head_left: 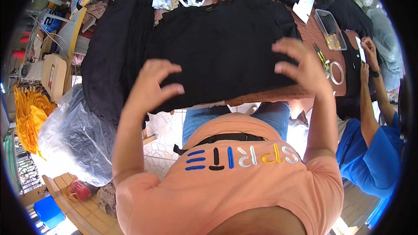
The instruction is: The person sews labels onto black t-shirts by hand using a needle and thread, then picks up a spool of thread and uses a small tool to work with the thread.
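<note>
A black garment (226, 48) lies spread flat over the table in front of me, with small gold-coloured pins at its far edge. Above its left side hovers my left hand (153, 82), fingers apart and curved, holding nothing. My right hand (300, 63) is over the garment's right side, thumb and fingers spread, likewise with nothing between them. To the right of that hand lie yellow-and-black thread snips (322, 58) and a roll of clear tape (336, 73).
A clear plastic box (330, 28) of gold-coloured pins and a white paper (304, 5) are at the far right. More black fabric (106, 48) drapes over the left side. A co-worker in blue (370, 148) handles a white card (360, 48). Clear plastic wrapping (78, 135) bulges at left.
</note>
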### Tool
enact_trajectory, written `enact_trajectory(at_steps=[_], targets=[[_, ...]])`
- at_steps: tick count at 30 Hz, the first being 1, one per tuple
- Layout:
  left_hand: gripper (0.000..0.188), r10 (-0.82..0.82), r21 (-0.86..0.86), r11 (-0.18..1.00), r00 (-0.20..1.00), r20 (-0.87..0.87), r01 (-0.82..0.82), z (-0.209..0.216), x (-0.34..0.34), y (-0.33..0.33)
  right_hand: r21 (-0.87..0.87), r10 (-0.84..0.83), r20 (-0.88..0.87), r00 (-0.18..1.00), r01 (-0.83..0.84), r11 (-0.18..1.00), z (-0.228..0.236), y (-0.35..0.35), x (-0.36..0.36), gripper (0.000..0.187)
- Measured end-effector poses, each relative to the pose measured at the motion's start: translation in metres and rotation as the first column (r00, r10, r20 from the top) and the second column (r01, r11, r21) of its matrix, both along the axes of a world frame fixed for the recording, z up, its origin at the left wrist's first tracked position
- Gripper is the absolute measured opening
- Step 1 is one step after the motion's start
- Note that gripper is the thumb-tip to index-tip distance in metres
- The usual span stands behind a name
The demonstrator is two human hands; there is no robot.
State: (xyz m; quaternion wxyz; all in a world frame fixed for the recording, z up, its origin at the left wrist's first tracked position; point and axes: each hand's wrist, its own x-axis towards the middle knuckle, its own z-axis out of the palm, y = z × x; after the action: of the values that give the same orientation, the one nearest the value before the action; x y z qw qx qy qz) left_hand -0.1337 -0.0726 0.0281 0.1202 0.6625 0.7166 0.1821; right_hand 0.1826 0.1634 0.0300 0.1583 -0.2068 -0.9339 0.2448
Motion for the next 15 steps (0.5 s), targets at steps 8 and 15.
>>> enact_trajectory(at_steps=[8,15], targets=[[0.066,0.128,-0.111,0.984,0.988,-0.085,-0.137,-0.075,0.029,-0.066,0.175,-0.272,0.016,0.962,0.265,0.948,-0.078,-0.016,0.061,0.045],[0.056,0.013,-0.141,0.990,0.999,0.030,-0.009,-0.066,0.002,-0.072,0.272,-0.427,-0.093,0.899,0.435,0.858,-0.083,0.021,0.066,0.039]])
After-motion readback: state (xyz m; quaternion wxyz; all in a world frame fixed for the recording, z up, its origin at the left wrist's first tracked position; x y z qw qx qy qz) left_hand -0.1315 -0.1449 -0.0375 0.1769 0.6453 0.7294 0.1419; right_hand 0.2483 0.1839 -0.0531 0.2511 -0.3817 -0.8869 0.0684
